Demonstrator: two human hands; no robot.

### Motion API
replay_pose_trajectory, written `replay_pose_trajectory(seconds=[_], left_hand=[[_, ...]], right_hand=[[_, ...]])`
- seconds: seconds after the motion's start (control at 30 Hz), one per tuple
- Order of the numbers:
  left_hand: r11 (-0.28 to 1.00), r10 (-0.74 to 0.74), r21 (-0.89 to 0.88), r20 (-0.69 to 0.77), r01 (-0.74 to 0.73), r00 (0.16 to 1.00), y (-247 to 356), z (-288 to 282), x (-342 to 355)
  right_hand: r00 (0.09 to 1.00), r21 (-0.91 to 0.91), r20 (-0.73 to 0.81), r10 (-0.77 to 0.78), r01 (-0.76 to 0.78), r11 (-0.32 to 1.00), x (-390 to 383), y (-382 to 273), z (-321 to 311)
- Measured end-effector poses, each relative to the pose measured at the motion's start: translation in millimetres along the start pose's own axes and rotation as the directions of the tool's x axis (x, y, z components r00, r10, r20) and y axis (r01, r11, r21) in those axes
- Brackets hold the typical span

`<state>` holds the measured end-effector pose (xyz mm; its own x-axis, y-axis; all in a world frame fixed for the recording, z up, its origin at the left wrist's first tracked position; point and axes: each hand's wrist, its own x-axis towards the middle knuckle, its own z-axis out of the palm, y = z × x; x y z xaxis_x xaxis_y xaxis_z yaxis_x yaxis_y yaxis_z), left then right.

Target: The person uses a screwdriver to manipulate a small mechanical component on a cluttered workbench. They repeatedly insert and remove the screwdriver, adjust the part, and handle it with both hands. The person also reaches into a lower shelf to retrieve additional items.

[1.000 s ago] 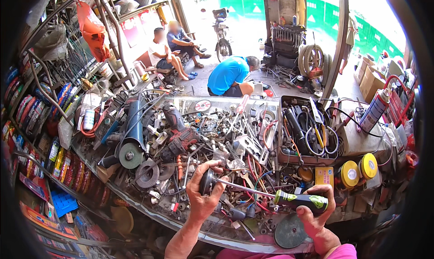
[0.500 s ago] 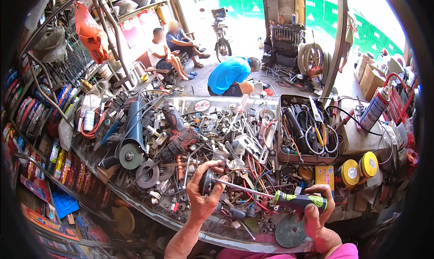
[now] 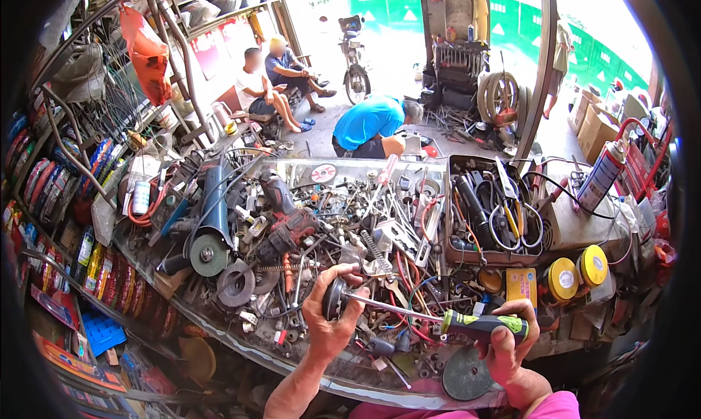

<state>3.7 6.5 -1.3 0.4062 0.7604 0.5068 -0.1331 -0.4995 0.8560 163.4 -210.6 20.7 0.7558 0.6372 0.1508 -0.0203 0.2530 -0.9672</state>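
Gripping a round, black, hard-looking part [image 3: 335, 298], the left hand [image 3: 328, 328] sits on the near side of the red-and-black cordless drill [image 3: 290, 229]; right hand [image 3: 512, 352] wraps the green-and-black-handled steel screwdriver [image 3: 453, 321], further right. Looks light, stiff; chunky handle [image 3: 466, 325]'s the grab spot, bare shaft [image 3: 398, 307]'s probably slippy.

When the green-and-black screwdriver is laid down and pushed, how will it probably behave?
The screwdriver is probably stiff, because its long shaft looks like metal. The grip end may feel heavier, since it is much thicker than the shaft. It might roll a little, as the grip looks rounded.
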Motion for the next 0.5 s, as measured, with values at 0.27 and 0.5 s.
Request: replay_pose_trajectory(seconds=[0.27, 0.5], left_hand=[[0.998, -0.06, -0.02, -0.025, 0.059, 0.998, 7.9, 1.7, 0.6], [0.998, 0.017, 0.054, -0.046, -0.014, 0.999, -4.0, 2.7, -1.9]], right_hand=[[0.998, -0.095, -0.059, 0.013, -0.018, 0.995, 1.0, -2.2, 7.5], [0.997, -0.069, -0.065, 0.038, -0.042, 0.997, 11.9, -11.2, 1.6]])
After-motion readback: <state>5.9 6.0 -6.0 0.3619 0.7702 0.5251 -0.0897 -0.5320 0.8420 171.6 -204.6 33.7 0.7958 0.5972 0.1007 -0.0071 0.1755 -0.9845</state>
